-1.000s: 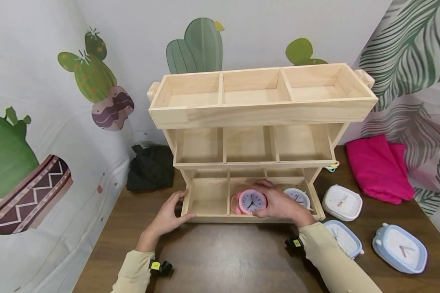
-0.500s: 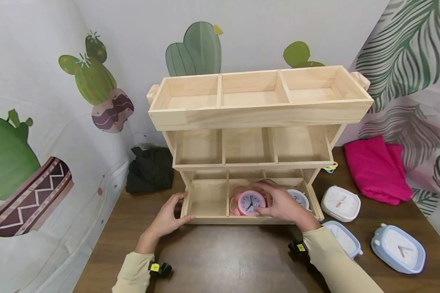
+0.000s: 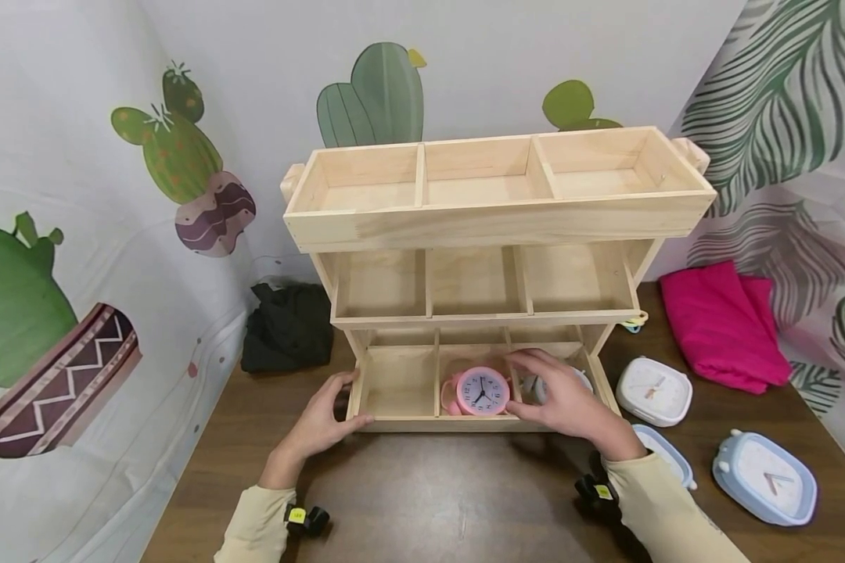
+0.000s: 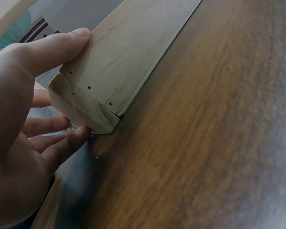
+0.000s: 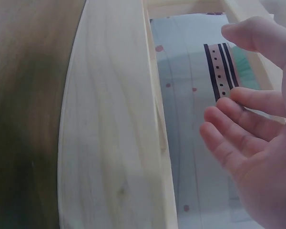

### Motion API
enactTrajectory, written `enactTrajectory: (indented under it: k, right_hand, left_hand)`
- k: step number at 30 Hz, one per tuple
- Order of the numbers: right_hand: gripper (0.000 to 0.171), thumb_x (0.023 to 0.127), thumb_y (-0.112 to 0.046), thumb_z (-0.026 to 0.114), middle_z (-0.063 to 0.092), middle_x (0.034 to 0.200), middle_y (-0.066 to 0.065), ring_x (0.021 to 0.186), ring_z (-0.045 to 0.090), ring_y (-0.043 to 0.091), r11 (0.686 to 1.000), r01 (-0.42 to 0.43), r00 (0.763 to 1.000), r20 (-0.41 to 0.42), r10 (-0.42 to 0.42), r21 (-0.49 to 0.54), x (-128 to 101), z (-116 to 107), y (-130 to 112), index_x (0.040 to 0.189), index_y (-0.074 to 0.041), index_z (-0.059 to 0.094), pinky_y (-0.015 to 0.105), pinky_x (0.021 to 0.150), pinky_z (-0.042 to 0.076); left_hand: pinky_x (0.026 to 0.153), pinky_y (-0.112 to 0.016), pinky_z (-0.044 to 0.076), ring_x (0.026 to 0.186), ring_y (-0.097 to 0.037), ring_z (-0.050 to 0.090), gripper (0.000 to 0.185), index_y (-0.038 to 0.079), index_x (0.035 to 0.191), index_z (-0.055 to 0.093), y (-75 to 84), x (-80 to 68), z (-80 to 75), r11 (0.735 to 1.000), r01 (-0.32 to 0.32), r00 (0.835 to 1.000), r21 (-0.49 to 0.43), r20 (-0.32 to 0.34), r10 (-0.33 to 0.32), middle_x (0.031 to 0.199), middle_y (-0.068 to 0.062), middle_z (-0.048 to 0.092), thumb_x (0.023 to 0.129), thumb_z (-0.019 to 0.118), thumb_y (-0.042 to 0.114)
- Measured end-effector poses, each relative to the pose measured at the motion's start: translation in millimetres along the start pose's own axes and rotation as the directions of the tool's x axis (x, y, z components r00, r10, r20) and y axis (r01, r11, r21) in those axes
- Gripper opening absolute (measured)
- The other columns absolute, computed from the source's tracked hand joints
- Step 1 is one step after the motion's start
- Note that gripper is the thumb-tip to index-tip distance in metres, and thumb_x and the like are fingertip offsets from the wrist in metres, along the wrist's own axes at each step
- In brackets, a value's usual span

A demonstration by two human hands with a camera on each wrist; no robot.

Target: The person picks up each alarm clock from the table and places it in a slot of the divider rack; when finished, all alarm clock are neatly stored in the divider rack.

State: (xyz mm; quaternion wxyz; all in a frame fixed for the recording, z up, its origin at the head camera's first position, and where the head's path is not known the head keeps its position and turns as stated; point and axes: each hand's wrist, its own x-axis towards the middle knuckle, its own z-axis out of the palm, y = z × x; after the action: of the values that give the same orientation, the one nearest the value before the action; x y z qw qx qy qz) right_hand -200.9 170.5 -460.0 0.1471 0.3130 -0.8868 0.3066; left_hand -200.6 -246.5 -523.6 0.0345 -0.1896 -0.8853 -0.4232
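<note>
A three-tier wooden shelf (image 3: 422, 423) stands on a brown table. A pink round alarm clock (image 3: 480, 391) stands in the middle compartment of its bottom tier. My right hand (image 3: 559, 399) hovers just right of the clock, fingers relaxed and holding nothing; in the right wrist view the right hand (image 5: 257, 138) is spread open beside the shelf's front rail (image 5: 109, 133). It hides most of a white round clock (image 3: 583, 379) in the right compartment. My left hand (image 3: 320, 418) grips the bottom tier's left corner (image 4: 133, 52), thumb on the front and fingers (image 4: 62, 143) round the side.
Right of the shelf lie a white square clock (image 3: 655, 391), a light blue clock (image 3: 764, 477) and another pale clock (image 3: 665, 457) partly under my right forearm. A pink cloth (image 3: 721, 324) lies at the back right, a black cloth (image 3: 289, 324) at the back left. Printed curtains close in on both sides.
My right hand has let go of the pink clock and drawn off to the right, covering the white round clock. The pink clock stays in the middle compartment. The left hand has not moved.
</note>
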Motion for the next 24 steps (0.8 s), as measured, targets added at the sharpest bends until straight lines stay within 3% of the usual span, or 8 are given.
enactTrajectory:
  k: [5,14,21,24]
  right_hand:
    - [0.069,0.066,-0.028,0.088,0.063,0.121,0.007,0.098,0.065,0.025,1.0,-0.014,0.999,-0.033,0.013,-0.023,-8.8,-9.8,0.8,0.126,-0.009,0.061,0.044,0.079,0.055]
    - [0.068,0.066,-0.024,0.088,0.063,0.119,0.0,0.099,0.062,0.017,0.997,-0.048,0.994,-0.098,0.041,-0.068,-33.1,-22.9,0.5,0.128,-0.014,0.061,0.034,0.078,0.051]
    - [0.069,0.061,-0.019,0.089,0.064,0.119,0.005,0.104,0.061,0.022,0.996,-0.061,0.987,-0.15,0.05,-0.067,-47.5,-31.8,-2.8,0.124,-0.009,0.063,0.009,0.093,0.036]
    - [0.07,0.06,-0.018,0.089,0.064,0.118,0.005,0.105,0.059,0.021,0.995,-0.061,0.986,-0.161,0.048,-0.074,-52.3,-35.3,-4.6,0.124,-0.008,0.062,0.003,0.096,0.03]
  left_hand:
    - [0.09,-0.042,0.055,0.114,-0.027,0.059,0.081,0.006,0.14,0.046,-1.0,1.9,0.5,1.0,0.003,1.0,-0.011,-0.004,-0.003,0.134,-0.012,0.052,0.075,0.085,0.034]
    - [0.089,-0.042,0.055,0.114,-0.026,0.058,0.081,0.006,0.14,0.046,-0.1,1.4,-0.1,1.0,0.006,1.0,-0.002,-0.001,-0.006,0.134,-0.012,0.052,0.076,0.085,0.034]
    - [0.089,-0.042,0.055,0.114,-0.027,0.059,0.081,0.004,0.14,0.045,1.3,0.5,-0.2,1.0,0.009,1.0,0.007,0.001,-0.009,0.134,-0.013,0.052,0.076,0.085,0.035]
    - [0.089,-0.042,0.055,0.114,-0.027,0.059,0.081,0.003,0.139,0.045,1.0,0.8,0.3,1.0,0.005,1.0,0.01,0.003,-0.005,0.134,-0.013,0.052,0.076,0.085,0.034]
